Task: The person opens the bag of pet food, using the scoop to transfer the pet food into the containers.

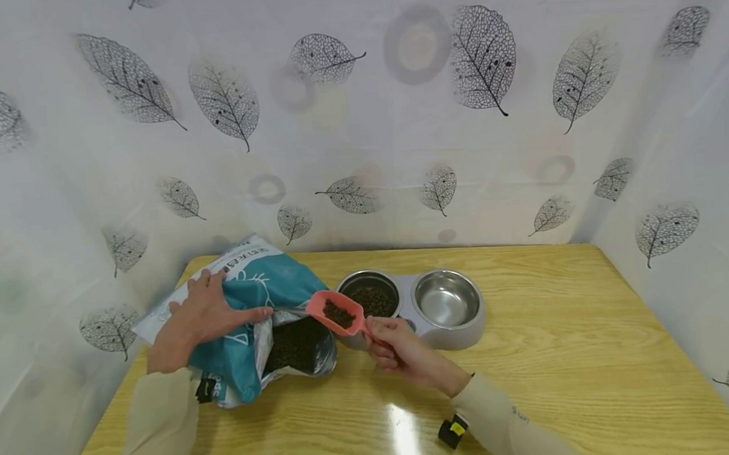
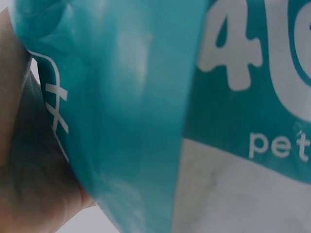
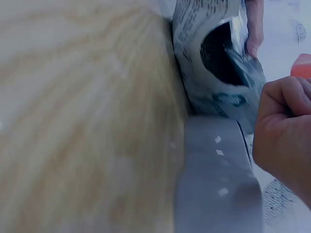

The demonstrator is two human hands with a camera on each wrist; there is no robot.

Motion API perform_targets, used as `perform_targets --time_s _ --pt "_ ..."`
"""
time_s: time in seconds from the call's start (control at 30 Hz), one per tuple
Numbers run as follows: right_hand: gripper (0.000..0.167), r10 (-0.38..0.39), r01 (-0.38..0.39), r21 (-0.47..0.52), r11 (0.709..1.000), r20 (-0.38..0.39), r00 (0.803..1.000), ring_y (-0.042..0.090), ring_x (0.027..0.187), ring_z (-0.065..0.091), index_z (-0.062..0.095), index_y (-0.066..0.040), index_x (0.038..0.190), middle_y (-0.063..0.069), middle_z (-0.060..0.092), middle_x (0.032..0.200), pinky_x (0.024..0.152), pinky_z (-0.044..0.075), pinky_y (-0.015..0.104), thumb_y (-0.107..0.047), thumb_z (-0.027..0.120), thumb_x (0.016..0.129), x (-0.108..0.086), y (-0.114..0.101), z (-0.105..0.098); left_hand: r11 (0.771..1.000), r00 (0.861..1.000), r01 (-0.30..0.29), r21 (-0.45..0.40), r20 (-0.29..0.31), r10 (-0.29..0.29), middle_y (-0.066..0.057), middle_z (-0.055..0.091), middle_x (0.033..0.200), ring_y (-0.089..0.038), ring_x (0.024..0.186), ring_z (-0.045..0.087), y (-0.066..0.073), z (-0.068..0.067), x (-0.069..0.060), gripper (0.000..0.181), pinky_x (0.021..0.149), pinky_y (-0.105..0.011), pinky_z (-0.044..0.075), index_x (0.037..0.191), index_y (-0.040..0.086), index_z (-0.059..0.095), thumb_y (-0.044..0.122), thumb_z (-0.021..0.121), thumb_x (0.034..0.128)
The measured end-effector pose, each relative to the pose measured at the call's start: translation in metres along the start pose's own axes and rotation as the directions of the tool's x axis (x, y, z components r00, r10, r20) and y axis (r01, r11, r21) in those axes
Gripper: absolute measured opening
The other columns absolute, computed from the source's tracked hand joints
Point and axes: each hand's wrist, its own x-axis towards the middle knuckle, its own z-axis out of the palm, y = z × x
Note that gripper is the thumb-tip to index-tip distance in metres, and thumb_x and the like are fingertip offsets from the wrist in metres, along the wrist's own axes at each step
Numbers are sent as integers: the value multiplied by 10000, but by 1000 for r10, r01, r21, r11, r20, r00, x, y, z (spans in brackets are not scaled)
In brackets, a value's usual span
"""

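Note:
My left hand (image 1: 200, 319) grips the upper side of a teal and white pet food bag (image 1: 284, 278), its thumb lying along the opening. The bag lies on its side, and its mouth shows brown kibble (image 1: 293, 346) inside. In the left wrist view the printed bag (image 2: 121, 107) fills most of the picture. My right hand (image 1: 400, 348) holds a pink scoop (image 1: 317, 301) by its handle, with some kibble in it. The scoop is above the gap between the bag and the left bowl (image 1: 366, 275) of a grey double feeder (image 1: 451, 339). Kibble lies in that bowl.
The right steel bowl (image 1: 447, 300) shows its shiny bottom. Bag and feeder stand close together on a wooden table (image 1: 559, 355). A leaf-patterned curtain (image 1: 385, 131) hangs behind and at both sides.

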Motion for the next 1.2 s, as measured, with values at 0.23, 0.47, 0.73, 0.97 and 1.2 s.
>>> perform_targets --time_s 0.23,0.47,0.73,0.97,1.2 --pt "435 -41 -10 -295 955 -169 985 39 451 261 568 -3 892 -84 323 545 440 244 207 -371 467 1099 -3 -23 -11 1000 1000 -2 6 -6 2 -440 155 1574 -679 1418 141 -1 -1 -1 1361 978 -921 182 1575 -114 178 862 637 745" --pt "466 -152 -80 -662 745 -286 946 78 501 374 647 69 963 -33 446 587 476 342 230 -355 499 1090 -7 -39 -22 1000 1000 2 -2 1 -2 -440 143 1578 -679 1423 126 -2 0 -1 1364 978 -921 169 1579 -110 169 864 634 745" --pt "291 -283 -174 -802 572 -392 875 105 632 432 734 -34 901 7 554 694 608 386 262 -206 561 1058 -4 -44 -36 1000 1000 2 0 2 -2 -438 137 1583 -680 1428 117 -2 0 -1 1363 981 -922 164 1579 -110 172 868 629 746" --pt "343 -308 -226 -840 493 -412 858 115 595 393 693 -66 769 35 598 686 550 323 255 -243 585 1043 -5 -48 -45 1000 1000 0 5 1 0 -437 139 1583 -680 1428 119 -2 0 -1 1365 981 -923 165 1579 -110 175 870 630 744" --pt "347 -338 -230 -914 335 -344 876 78 528 345 630 -107 713 -64 401 574 517 295 233 -253 618 1027 -1 -48 -49 1000 1000 -1 -1 3 1 -431 124 1592 -673 1439 103 -2 1 0 1365 986 -923 154 1581 -106 171 870 628 744"
